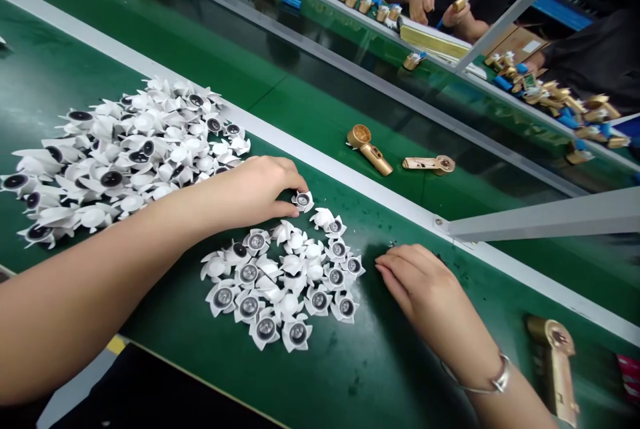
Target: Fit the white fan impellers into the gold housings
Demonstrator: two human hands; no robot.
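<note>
My left hand (265, 188) is closed in a pinch on a small white fan blade (303, 201), whose round hub opening faces up. Below it lies a loose group of white fan blades (267, 329), many with grey metallic rings showing in their hubs. Beyond my left forearm, a larger heap of white fan blades (110, 179) has mostly dark hub openings. My right hand (423, 286) is right of the smaller group, thumb and fingers pressed together; whatever they hold, if anything, is too small to make out. Tiny dark bits (393, 243) show by its fingers.
Gold fan housings (373, 152) lie past the white rail (300, 146), and another gold housing (555, 356) is at the right. A grey metal post (545, 216) juts in above my right hand. Across the line, a co-worker's hands (455, 14) handle a gold part.
</note>
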